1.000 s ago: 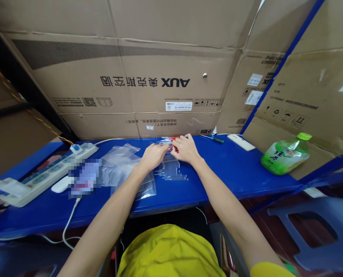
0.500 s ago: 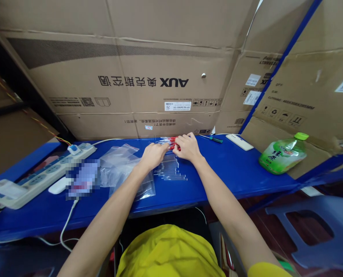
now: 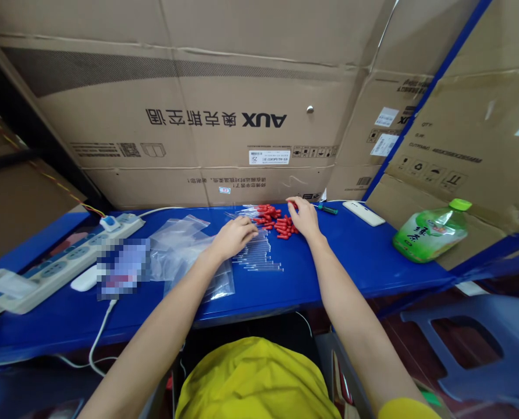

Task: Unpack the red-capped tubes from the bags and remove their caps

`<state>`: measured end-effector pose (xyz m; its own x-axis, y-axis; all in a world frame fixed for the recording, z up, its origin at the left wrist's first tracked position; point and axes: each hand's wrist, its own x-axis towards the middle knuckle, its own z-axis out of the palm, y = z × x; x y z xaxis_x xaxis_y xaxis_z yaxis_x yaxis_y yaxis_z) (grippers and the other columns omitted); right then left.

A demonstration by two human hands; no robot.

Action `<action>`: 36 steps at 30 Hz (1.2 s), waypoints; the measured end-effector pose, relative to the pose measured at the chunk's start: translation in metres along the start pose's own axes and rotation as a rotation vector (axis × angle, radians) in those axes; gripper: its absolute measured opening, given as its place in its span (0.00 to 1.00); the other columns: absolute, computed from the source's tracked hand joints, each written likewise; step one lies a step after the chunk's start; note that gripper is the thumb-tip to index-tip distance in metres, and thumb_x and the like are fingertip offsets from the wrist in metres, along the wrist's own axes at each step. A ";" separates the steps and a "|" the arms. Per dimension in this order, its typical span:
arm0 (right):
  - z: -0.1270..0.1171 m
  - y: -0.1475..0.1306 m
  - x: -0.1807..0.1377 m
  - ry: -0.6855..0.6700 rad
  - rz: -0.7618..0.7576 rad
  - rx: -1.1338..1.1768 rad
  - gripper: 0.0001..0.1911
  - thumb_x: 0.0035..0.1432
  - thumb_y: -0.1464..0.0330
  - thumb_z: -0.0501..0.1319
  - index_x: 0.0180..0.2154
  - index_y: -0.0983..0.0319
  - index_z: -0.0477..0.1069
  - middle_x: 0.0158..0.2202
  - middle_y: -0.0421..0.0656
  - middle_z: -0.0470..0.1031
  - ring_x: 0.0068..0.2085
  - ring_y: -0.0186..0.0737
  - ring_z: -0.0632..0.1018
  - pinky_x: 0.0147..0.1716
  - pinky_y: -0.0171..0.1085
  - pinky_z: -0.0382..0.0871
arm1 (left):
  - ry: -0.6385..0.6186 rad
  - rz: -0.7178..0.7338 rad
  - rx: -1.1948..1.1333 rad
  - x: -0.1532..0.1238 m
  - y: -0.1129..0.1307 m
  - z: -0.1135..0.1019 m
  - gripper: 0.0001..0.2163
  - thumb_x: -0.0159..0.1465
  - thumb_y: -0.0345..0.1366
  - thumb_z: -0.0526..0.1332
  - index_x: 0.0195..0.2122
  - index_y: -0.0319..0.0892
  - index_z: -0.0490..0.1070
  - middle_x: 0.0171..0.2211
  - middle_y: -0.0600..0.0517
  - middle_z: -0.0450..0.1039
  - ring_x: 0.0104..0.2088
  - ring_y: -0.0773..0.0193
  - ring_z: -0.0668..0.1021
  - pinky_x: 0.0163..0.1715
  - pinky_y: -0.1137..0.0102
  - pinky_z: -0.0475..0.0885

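Observation:
My left hand (image 3: 235,237) rests over the left ends of a row of thin clear glass tubes (image 3: 262,256). Its fingers are curled together, and what they hold, if anything, is hidden. My right hand (image 3: 305,216) is at the right side of a loose heap of red rubber bulbs (image 3: 286,228), its fingertips closed around a red bulb (image 3: 291,203) that shows only in part. Behind the row, several glass tubes with red bulbs on their ends, like droppers (image 3: 266,210), lie in a pile between my hands.
Clear plastic bags (image 3: 176,247) lie left of the tubes, beside a power strip (image 3: 67,259) and a blurred-out item with a cable. A green screwdriver (image 3: 328,209), a white phone-like slab (image 3: 363,213) and a green tea bottle (image 3: 432,233) are to the right. Cardboard (image 3: 224,87) walls the back.
My hands were together over the red bulbs and have moved apart. The right hand has shifted right, uncovering the red bulbs; the left hand has moved only slightly.

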<state>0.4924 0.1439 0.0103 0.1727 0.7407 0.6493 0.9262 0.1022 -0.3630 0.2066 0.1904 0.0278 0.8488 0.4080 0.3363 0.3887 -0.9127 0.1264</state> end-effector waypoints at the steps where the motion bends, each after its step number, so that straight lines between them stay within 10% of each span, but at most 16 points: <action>1: 0.001 0.002 0.000 -0.008 0.029 0.020 0.17 0.73 0.63 0.52 0.53 0.59 0.75 0.47 0.48 0.82 0.48 0.49 0.79 0.48 0.43 0.67 | -0.009 0.003 -0.007 0.000 -0.001 0.002 0.13 0.77 0.39 0.53 0.46 0.45 0.78 0.46 0.46 0.78 0.49 0.56 0.78 0.52 0.62 0.71; 17: 0.006 0.026 -0.005 -0.237 0.471 0.026 0.09 0.64 0.62 0.65 0.40 0.56 0.83 0.39 0.44 0.86 0.42 0.44 0.83 0.43 0.37 0.71 | -0.019 -0.072 -0.050 -0.004 -0.005 0.007 0.09 0.75 0.40 0.57 0.46 0.46 0.75 0.43 0.48 0.78 0.47 0.56 0.78 0.48 0.64 0.71; 26: 0.003 0.026 -0.007 -0.241 0.486 -0.100 0.15 0.69 0.56 0.60 0.40 0.53 0.84 0.42 0.47 0.85 0.47 0.50 0.83 0.44 0.40 0.70 | 0.110 -0.420 0.119 -0.007 -0.013 0.013 0.11 0.75 0.38 0.55 0.47 0.44 0.77 0.49 0.44 0.78 0.49 0.52 0.78 0.49 0.61 0.72; 36: 0.000 0.014 -0.005 -0.192 0.511 -0.103 0.16 0.72 0.59 0.55 0.44 0.54 0.82 0.45 0.46 0.85 0.49 0.48 0.82 0.45 0.38 0.69 | 0.031 -0.443 0.087 -0.007 -0.020 0.016 0.08 0.73 0.37 0.59 0.45 0.47 0.79 0.48 0.47 0.81 0.49 0.52 0.78 0.47 0.62 0.72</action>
<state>0.5045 0.1414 0.0017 0.5534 0.7877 0.2708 0.7704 -0.3604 -0.5260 0.1985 0.2060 0.0084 0.5829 0.7568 0.2957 0.7418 -0.6442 0.1863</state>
